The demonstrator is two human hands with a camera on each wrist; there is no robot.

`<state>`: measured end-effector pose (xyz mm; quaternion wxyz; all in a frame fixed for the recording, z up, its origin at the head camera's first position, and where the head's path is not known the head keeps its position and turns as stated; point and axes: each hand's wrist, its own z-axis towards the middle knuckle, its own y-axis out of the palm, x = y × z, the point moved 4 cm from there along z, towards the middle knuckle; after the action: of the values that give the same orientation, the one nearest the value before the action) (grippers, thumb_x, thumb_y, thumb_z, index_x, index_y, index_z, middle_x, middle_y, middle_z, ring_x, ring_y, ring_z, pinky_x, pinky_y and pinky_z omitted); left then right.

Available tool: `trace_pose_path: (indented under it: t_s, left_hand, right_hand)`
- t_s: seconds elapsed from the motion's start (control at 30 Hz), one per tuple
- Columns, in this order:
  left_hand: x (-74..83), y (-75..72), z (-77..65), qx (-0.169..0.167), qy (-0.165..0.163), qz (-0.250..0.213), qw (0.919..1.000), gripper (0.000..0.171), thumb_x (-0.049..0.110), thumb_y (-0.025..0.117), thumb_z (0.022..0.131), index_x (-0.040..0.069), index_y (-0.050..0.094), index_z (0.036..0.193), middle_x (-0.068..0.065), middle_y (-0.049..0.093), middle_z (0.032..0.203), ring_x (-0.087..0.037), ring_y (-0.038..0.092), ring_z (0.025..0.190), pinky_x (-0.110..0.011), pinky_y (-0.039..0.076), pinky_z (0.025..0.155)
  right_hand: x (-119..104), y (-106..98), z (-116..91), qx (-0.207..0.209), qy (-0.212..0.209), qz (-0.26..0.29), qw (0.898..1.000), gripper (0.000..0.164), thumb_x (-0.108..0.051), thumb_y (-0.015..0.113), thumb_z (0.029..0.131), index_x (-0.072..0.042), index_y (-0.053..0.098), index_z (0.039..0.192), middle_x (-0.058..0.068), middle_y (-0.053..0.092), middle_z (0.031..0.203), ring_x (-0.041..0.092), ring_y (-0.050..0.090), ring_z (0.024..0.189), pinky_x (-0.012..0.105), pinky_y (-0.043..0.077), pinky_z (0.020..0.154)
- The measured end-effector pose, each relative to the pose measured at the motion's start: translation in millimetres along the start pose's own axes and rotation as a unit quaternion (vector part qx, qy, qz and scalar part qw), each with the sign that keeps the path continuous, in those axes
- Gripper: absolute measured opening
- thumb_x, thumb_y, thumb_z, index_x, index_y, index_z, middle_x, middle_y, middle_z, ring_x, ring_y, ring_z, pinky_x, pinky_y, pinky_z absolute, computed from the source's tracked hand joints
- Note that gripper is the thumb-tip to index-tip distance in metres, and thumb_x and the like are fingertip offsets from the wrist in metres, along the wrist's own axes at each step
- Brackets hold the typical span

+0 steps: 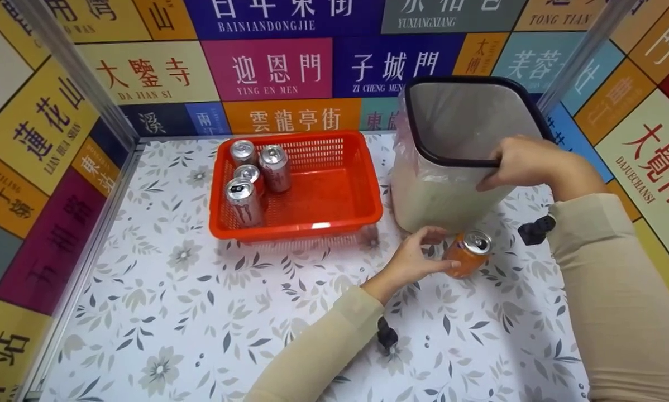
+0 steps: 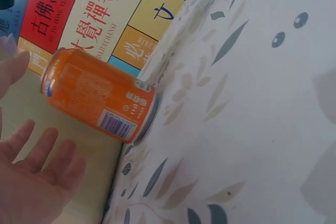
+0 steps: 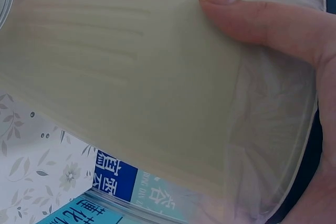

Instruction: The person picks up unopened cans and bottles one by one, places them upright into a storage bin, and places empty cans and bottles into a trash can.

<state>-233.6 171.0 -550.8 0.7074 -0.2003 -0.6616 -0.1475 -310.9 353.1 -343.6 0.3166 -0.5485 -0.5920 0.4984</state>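
Note:
An orange soda can (image 1: 467, 259) stands upright on the table, just in front of a pale trash bin (image 1: 438, 195) with a dark rim and a clear liner. Around its left side, my left hand (image 1: 415, 258) has thumb and fingers spread. In the left wrist view the fingers (image 2: 60, 163) show a gap from the orange can (image 2: 100, 95). My right hand (image 1: 527, 162) grips the bin's right front rim, fingers over the inside. Its thumb (image 3: 247, 19) presses the outer wall in the right wrist view; the other fingertips are hidden.
A red plastic basket (image 1: 295, 233) sits left of the bin, with several silver-topped cans (image 1: 276, 167) standing in its left part. Printed wall panels (image 1: 281, 68) enclose the back and sides. A floral cloth (image 1: 200, 312) covers the table.

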Motion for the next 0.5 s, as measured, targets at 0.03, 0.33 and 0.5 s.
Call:
trace_pose_path:
  t_s: [0.03,0.33,0.5]
  left_hand:
    - [-0.7,2.1,1.0,-0.004,0.003,0.010,0.9999,0.067,0.019,0.095,0.082,0.011,0.061,0.140,-0.003,0.066,0.140,-0.024,0.060,0.131,-0.042,0.049,0.114]
    - [-11.5,23.8,14.3,-0.019,0.003,0.064,0.9978,0.087,0.026,0.098,0.078,0.014,0.052,0.151,0.001,0.059,0.150,-0.020,0.055,0.139,-0.033,0.043,0.118]
    - [-16.0,33.0,25.4,-0.008,-0.004,0.052,0.9986,0.089,0.025,0.098,0.078,0.017,0.050,0.152,0.003,0.058,0.148,-0.011,0.055,0.135,-0.026,0.041,0.116]
  right_hand:
    - [0,0,0,0.002,-0.001,-0.003,1.000,0.041,-0.047,0.088,0.084,-0.008,0.080,0.095,0.011,0.076,0.097,0.027,0.064,0.084,0.046,0.054,0.070]
    - [-1,-1,0,0.005,-0.009,-0.009,1.000,0.039,-0.048,0.088,0.084,-0.011,0.081,0.093,0.006,0.076,0.094,0.025,0.063,0.081,0.039,0.049,0.065]
    - [-1,-1,-1,0.005,-0.008,-0.007,1.000,0.039,-0.047,0.088,0.084,-0.011,0.080,0.092,0.007,0.076,0.094,0.025,0.064,0.082,0.040,0.050,0.065]
